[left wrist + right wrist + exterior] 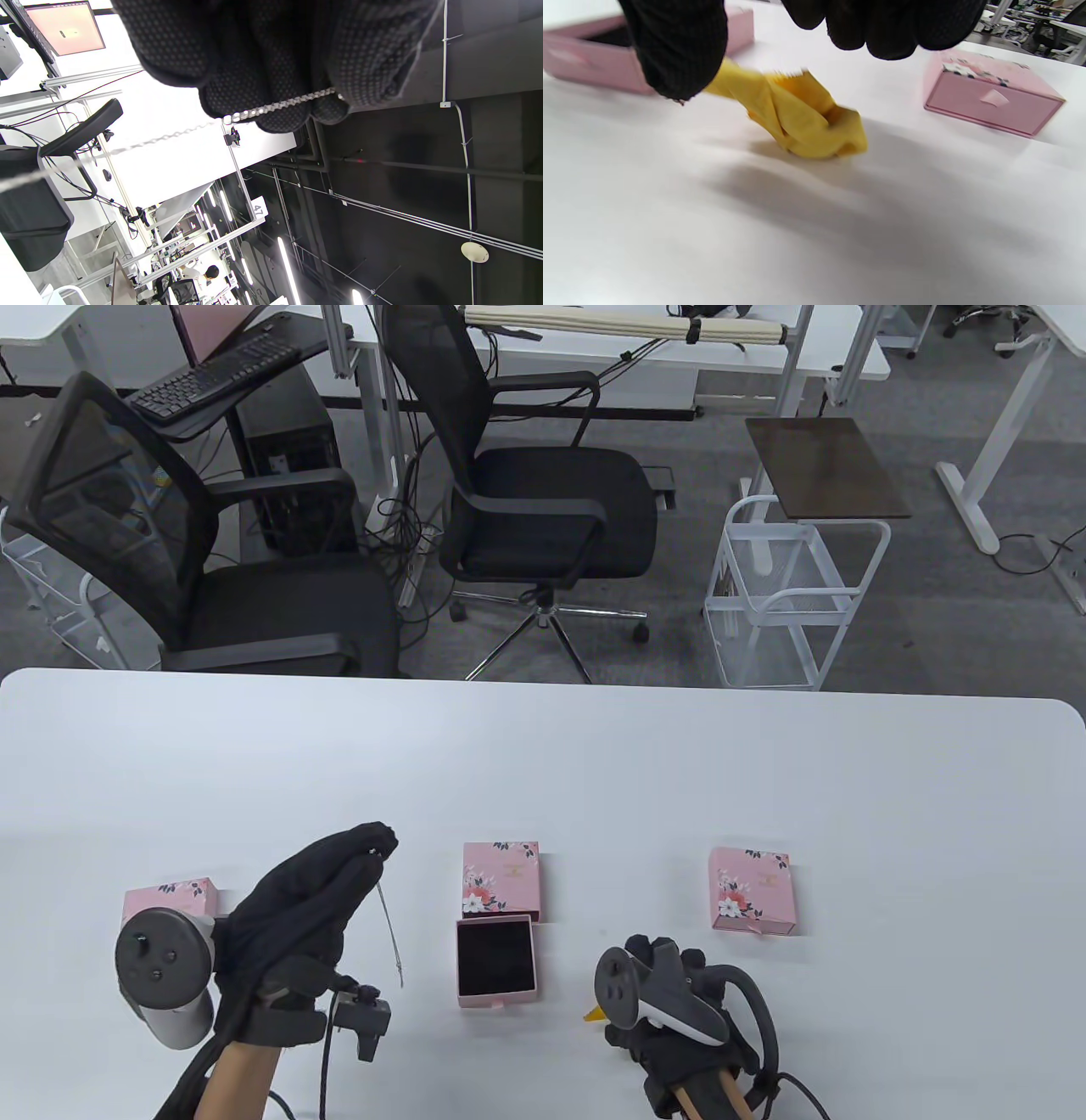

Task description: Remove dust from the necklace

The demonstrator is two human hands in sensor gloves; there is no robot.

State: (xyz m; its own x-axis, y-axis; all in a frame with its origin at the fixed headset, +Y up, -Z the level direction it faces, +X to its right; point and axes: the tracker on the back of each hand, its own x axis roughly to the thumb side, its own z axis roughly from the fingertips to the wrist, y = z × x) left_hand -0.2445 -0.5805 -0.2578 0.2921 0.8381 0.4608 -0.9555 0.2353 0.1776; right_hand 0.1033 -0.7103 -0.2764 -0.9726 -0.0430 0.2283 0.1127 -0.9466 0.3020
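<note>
**Pinching a chain above the table**

Holding its fingertips pressed together, the left hand pinches the necklace, a thin silver chain that hangs nearly straight down from the fingers, its long axis vertical, the free end near the table. The right hand rests low on the table over a crumpled yellow cloth, thumb on one end of it; whether the fingers grip it cannot be told.

Between the hands lies an open pink tray with a dark lining and nothing in it. Touching its far edge sits its floral sleeve. A shut floral box lies to the right, another behind the left hand. Their printed lettering is too small to read.
</note>
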